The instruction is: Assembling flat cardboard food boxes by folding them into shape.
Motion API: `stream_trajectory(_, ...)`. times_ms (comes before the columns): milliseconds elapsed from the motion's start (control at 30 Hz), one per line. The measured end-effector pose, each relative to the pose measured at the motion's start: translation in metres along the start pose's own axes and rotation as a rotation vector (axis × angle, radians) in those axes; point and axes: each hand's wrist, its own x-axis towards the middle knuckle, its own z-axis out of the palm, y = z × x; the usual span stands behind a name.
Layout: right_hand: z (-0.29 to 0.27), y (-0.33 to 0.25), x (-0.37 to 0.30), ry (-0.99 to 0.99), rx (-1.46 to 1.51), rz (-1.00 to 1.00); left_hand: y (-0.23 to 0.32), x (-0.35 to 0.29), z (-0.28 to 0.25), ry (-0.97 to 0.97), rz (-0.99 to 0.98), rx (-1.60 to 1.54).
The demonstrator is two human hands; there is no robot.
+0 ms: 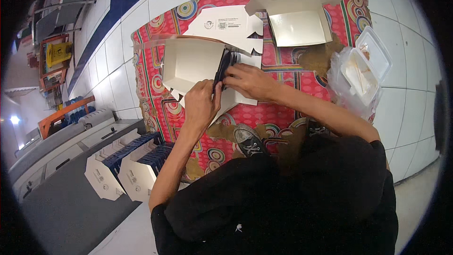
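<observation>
Black trousers and shoe (249, 141) below my arms. Both hands pinch a dark flat piece (222, 68) at the half-folded white box (191, 61): left hand (202, 101) nearer its lower end, right hand (249, 81) beside it. Piece runs upright, away from me, on the patterned mat (283, 108).

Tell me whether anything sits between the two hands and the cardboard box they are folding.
Nothing visible does. The left hand and right hand both already touch the half-folded cardboard box at its dark side flap, on the patterned mat.
</observation>
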Motion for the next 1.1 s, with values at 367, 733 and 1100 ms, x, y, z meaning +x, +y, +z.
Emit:
stream_trajectory(367,0.001,0.01,0.009,-0.022,0.01,-0.021,-0.001,-0.003,0.011,0.028,0.035,0.123)
stream_trajectory(733,-0.028,0.0,-0.01,-0.042,0.383,0.191,0.018,0.01,-0.024,-0.346,0.062,-0.07)
stream_trajectory(1100,-0.079,0.019,-0.012,-0.187,0.802,0.596,0.016,0.052,-0.036,-0.41,0.098,-0.177)
